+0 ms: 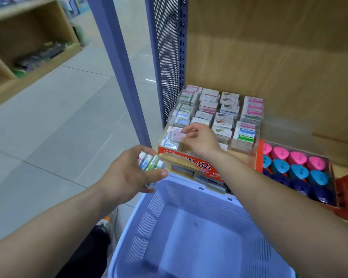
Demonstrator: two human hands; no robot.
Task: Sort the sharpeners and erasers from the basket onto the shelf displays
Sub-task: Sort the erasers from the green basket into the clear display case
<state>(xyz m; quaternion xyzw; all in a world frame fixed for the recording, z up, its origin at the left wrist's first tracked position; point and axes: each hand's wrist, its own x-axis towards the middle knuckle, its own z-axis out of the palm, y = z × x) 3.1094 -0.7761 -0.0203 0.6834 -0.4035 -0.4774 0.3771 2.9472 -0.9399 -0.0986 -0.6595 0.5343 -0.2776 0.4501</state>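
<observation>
Now, eraser stack (pixel 150 163) in left hand (pixel 127 173), single eraser (pixel 177 135) between right fingers (pixel 190 127)

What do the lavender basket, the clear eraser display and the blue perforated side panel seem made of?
Lavender slotted basket: moulded plastic, matte, going by its uniform colour and vent slots. Clear compartmented eraser display: probably acrylic, glossy, since the erasers show through its walls. Blue perforated side panel: likely painted sheet metal, with regular punched holes.
</observation>
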